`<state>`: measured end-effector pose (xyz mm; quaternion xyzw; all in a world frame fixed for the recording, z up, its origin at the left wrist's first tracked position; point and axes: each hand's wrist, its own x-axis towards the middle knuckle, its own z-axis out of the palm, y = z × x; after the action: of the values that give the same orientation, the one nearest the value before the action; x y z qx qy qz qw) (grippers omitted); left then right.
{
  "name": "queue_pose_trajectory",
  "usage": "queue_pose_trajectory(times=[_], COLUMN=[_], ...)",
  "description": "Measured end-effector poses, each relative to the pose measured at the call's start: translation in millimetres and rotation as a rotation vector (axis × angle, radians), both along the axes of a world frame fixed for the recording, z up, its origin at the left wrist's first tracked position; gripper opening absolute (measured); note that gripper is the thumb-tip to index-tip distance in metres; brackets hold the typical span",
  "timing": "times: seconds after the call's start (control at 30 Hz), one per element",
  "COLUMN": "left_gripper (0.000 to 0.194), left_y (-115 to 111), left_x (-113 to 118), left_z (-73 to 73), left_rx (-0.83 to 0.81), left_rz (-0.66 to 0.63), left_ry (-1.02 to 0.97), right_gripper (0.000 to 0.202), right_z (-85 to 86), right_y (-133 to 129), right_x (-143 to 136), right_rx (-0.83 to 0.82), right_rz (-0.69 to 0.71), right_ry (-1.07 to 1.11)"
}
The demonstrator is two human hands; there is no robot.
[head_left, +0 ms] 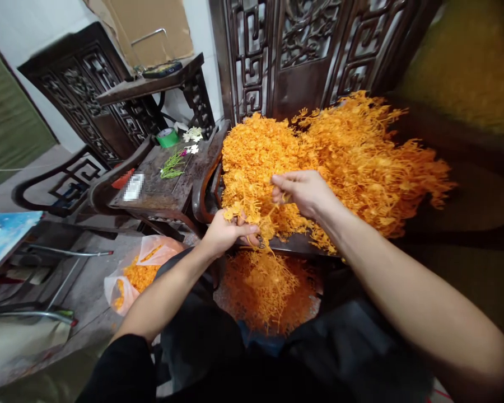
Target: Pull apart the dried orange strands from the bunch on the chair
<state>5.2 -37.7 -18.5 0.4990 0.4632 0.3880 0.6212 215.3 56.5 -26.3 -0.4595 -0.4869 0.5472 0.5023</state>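
Note:
My left hand (pixel 231 232) is closed round a bunch of orange plastic flower sprigs (pixel 252 215), stems and small flower heads showing between the fingers. To its right, my right hand (pixel 298 190) is pinched, fingertips together near a thin orange stem; what lies inside the pinch is too small to make out. Behind both hands a big heap of the same orange sprigs (pixel 353 151) covers the dark wooden seat. Below my hands, between my knees, more loose orange pieces (pixel 273 285) lie in a container whose rim is mostly hidden.
Left of the heap stands a dark wooden side table (pixel 168 193) with green tape (pixel 167 137), green sprigs (pixel 173 165) and white flowers (pixel 193 134). A plastic bag of orange pieces (pixel 143 274) sits on the floor. Carved chair backs (pixel 306 73) rise behind.

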Motion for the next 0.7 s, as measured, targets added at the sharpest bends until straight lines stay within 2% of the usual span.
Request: queue_pose_trajectory(times=[0.07,0.13,0.17,0.27,0.37,0.47,0.57,0.7], left_gripper=[0.052,0.050,0.049,0.048,0.042,0.038,0.037,0.037], left_y=[-2,0,2,9,14,16,17,16], left_x=[2,2,1,-4,-8,-12,-18,-26], left_z=[-2.1,-4.7,-5.8,-6.8,-5.7,-4.9,-5.7,-9.4], left_rx=[-0.002,0.003,0.004,0.023,0.051,0.060,0.045,0.015], left_rz=[-0.023,0.005,0.034,0.123,0.155,0.169,0.162,0.133], left_ry=[0.020,0.017,0.007,-0.019,-0.003,0.000,0.017,0.042], right_gripper=[0.027,0.024,0.023,0.012,0.011,0.016,0.029,0.033], right_z=[2.1,2.6,1.7,-4.9,-8.4,-1.9,8.0,9.3], right_y=[14,25,28,29,30,34,34,26], right_x=[22,41,46,37,6,-20,-26,-24], right_rx=[-0.052,-0.090,-0.087,-0.042,0.020,0.006,0.043,0.199], right_rz=[-0.182,-0.278,-0.283,-0.157,-0.015,0.096,0.264,0.498], right_ry=[0.129,0.223,0.221,0.109,0.001,0.022,0.031,-0.203])
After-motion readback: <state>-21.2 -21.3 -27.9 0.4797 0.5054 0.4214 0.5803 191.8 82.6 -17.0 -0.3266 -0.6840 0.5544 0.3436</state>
